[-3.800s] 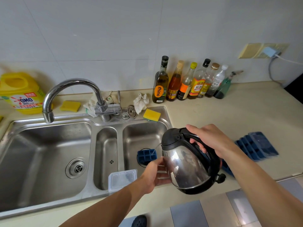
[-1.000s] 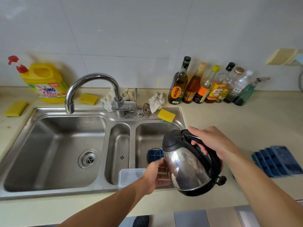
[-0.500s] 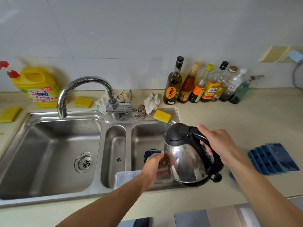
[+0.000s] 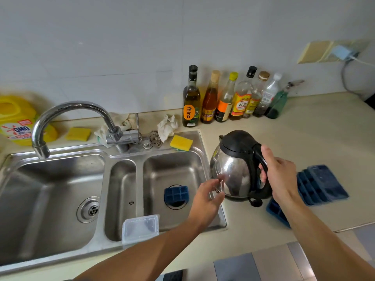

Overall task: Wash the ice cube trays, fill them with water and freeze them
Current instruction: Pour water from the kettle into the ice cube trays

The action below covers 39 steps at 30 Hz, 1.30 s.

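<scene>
A steel kettle (image 4: 233,169) with a black lid stands upright on the beige counter, just right of the sink. My right hand (image 4: 279,175) is wrapped round its black handle. My left hand (image 4: 207,201) hovers open beside the kettle's lower left side, blurred, apart from it. A blue ice cube tray (image 4: 176,195) lies in the right basin over the drain. More blue trays (image 4: 322,184) are stacked on the counter right of the kettle. Another blue tray (image 4: 277,213) pokes out under my right forearm.
The steel sink (image 4: 121,157) has three basins, with a curved tap (image 4: 67,112) over the left one. A clear plastic box (image 4: 140,228) sits on the sink's front rim. Bottles (image 4: 227,98), yellow sponges (image 4: 181,142), rags and a yellow detergent jug (image 4: 16,120) line the back wall.
The kettle went from tilted over the sink's corner to upright on the counter. My left hand came off its body and opened.
</scene>
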Each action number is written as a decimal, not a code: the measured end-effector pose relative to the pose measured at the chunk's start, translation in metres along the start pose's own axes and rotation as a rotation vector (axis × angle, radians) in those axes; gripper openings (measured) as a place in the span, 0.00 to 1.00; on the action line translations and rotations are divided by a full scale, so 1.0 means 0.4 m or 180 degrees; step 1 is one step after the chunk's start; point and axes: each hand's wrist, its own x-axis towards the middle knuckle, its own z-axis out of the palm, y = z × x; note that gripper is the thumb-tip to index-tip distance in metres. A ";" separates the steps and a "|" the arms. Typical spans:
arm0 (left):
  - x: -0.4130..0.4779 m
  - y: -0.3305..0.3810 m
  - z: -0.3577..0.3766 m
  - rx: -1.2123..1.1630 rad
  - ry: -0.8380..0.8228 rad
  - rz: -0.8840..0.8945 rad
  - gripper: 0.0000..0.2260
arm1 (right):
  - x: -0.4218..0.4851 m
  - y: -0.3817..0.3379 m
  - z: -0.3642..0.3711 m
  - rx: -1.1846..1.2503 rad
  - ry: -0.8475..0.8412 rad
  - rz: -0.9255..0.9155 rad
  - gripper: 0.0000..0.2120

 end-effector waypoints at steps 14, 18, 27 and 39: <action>0.208 0.049 0.095 0.0137 -0.0353 -0.0258 0.17 | 0.164 0.081 -0.069 -0.0399 -0.0324 0.0107 0.28; 0.247 0.058 0.105 0.0153 -0.0325 -0.0289 0.14 | 0.189 0.092 -0.070 -0.0518 -0.0340 0.0228 0.26; 0.219 0.041 -0.021 0.1068 0.0302 -0.0269 0.14 | 0.098 0.034 -0.025 -0.1829 0.0215 -0.2051 0.14; -0.054 -0.150 -0.444 0.2103 0.1304 -0.0992 0.05 | -0.156 0.115 0.367 -0.2043 -0.2392 -0.1224 0.13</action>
